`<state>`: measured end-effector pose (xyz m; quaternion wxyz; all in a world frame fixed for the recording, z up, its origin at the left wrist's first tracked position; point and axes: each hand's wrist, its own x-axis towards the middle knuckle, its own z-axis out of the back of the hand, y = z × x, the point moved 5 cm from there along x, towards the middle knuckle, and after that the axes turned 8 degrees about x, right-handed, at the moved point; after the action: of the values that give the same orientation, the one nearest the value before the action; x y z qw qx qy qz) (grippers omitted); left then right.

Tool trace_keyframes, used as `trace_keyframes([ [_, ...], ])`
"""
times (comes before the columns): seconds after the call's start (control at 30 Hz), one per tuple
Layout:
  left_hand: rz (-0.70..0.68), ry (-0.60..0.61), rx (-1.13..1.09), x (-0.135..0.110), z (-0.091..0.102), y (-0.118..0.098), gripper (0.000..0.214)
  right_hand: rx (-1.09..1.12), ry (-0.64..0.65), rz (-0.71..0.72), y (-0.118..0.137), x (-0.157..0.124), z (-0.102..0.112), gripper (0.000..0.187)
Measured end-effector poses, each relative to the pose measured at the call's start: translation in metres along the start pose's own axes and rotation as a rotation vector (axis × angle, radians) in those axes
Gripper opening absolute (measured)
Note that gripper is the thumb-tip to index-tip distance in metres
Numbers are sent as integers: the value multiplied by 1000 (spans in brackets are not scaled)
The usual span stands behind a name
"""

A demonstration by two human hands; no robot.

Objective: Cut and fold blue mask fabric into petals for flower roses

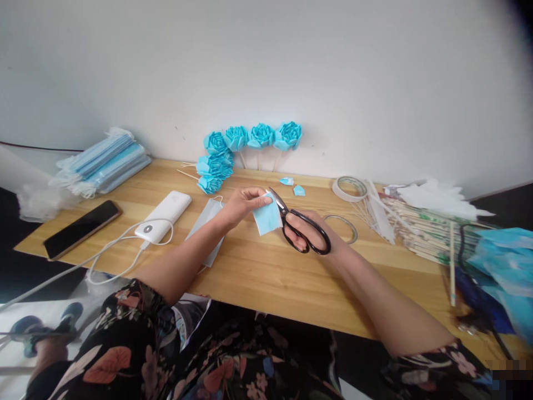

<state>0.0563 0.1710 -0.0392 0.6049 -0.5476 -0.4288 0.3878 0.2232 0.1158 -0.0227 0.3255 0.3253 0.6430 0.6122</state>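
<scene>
Between its thumb and fingers, my left hand [249,201] pinches a small light-blue piece of fabric [267,218] with a pale edge, held above the table. My right hand [297,229] grips black-handled scissors [313,229], whose blades [277,201] lie against the piece's upper right edge near my left fingertips. How far the blades are apart is hard to make out. Under my left forearm lies a flat face mask [208,222], partly covered. Two small blue scraps, one a cut petal shape [298,190], rest beyond my hands.
Several blue fabric flowers on sticks [261,136] line the wall. At left are stacked masks [104,161], a phone [82,229] and a white power bank [164,215] with a cable. Rightward lie tape rolls [350,189], bundled sticks [428,230] and blue material [508,266].
</scene>
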Motion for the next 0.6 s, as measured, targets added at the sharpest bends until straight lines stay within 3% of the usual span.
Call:
trace_keyframes([
  [0.4,-4,-2,23,1,1,1,42,2,-64,-45,-5,3,-1,57],
  [0.6,21,-38,56,3,7,5,44,137,-67,62,-11,4,7,56],
])
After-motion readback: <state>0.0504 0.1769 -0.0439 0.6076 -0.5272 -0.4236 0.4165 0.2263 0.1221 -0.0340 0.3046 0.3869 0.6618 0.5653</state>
